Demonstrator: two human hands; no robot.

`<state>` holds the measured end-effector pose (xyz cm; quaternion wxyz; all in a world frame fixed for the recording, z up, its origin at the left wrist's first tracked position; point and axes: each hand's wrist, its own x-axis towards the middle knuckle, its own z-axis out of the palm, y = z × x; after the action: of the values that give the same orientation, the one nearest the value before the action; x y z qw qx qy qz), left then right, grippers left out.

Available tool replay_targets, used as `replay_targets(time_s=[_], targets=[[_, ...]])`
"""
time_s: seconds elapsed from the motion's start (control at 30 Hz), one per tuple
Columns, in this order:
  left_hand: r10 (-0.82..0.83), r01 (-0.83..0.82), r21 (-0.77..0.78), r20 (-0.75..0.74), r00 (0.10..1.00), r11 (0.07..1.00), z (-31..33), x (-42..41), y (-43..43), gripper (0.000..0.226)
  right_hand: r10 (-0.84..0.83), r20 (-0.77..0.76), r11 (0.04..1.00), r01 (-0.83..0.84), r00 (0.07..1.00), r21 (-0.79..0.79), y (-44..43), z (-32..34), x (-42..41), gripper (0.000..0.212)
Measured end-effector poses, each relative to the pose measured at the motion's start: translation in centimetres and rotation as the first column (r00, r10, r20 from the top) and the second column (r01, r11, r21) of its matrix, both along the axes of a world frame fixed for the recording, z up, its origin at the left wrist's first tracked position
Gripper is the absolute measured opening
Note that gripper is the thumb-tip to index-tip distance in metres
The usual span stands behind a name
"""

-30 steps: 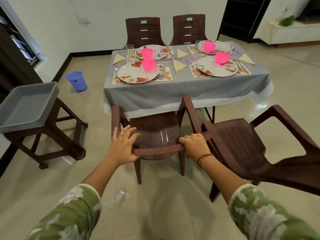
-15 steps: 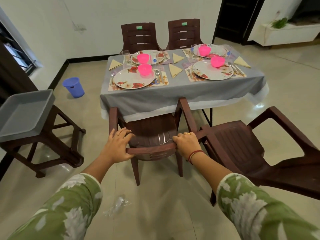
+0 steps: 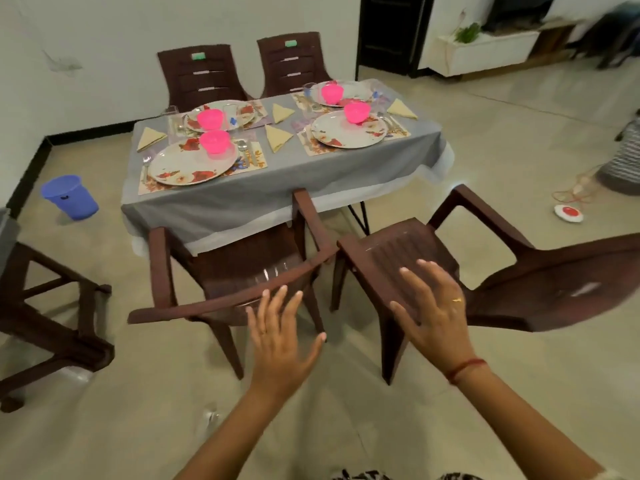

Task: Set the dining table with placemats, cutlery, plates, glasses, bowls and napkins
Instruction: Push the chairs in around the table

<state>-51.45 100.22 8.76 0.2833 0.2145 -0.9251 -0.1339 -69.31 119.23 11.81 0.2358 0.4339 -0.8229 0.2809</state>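
The dining table [image 3: 277, 192] wears a grey cloth and carries several floral plates [image 3: 188, 164] on placemats [image 3: 249, 161], each with a pink bowl [image 3: 214, 141], plus folded yellow napkins [image 3: 277, 137], cutlery [image 3: 244, 148] and clear glasses [image 3: 175, 122]. A brown plastic chair [image 3: 221, 268] stands tucked at the table's near side. My left hand [image 3: 282, 336] hovers open just behind its backrest, fingers spread, holding nothing. My right hand [image 3: 433, 311] is open too, over the arm of a second brown chair [image 3: 433, 258] turned sideways on the right.
Two more brown chairs [image 3: 197, 76] stand at the far side against the wall. A blue bucket [image 3: 69, 197] sits on the floor at left, beside a brown stool [image 3: 45, 306]. A red and white disc [image 3: 568, 213] with a cord lies on the floor at right.
Both hands have let go of the near chair's backrest and pulled back, fingers now spread. The view has swung to the right.
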Motion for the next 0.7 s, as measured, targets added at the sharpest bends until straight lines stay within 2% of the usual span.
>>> replay_targets(time_s=[0.17,0.33,0.43,0.5,0.57,0.63,0.7], targets=[[-0.154,0.153,0.056,0.020,0.988,0.987,0.3,-7.6,7.8,0.067,-0.142,-0.068,0.989,0.144,0.988,0.021,11.7,0.6,-8.1,0.045],[-0.200,0.200,0.156,-0.014,0.980,0.967,0.4,-16.2,17.8,0.073,-0.159,-0.065,0.986,0.162,0.985,0.048,21.2,1.3,-16.5,0.049],[-0.320,0.321,0.136,-0.028,0.947,0.937,0.3,-21.1,25.4,0.079,-0.061,-0.014,0.958,0.062,0.998,0.281,28.0,0.4,-21.7,0.065],[-0.370,0.367,0.115,0.010,0.929,0.923,0.2,-24.3,29.9,0.083,0.012,0.017,0.849,-0.019,1.000,0.529,32.0,-0.3,-25.1,0.078],[-0.343,0.337,0.070,0.104,0.933,0.939,0.2,-27.0,33.2,0.089,0.070,-0.010,0.699,-0.042,0.998,0.714,34.4,-0.7,-27.9,0.085],[-0.242,0.250,-0.008,0.229,0.943,0.968,-0.2,-29.1,34.7,0.091,0.110,-0.036,0.654,-0.045,0.993,0.755,34.7,-0.4,-30.6,0.086],[-0.104,0.137,-0.084,0.322,0.941,0.987,-0.7,-30.6,35.0,0.090,0.165,-0.041,0.684,-0.084,0.985,0.725,33.7,0.2,-33.0,0.085]])
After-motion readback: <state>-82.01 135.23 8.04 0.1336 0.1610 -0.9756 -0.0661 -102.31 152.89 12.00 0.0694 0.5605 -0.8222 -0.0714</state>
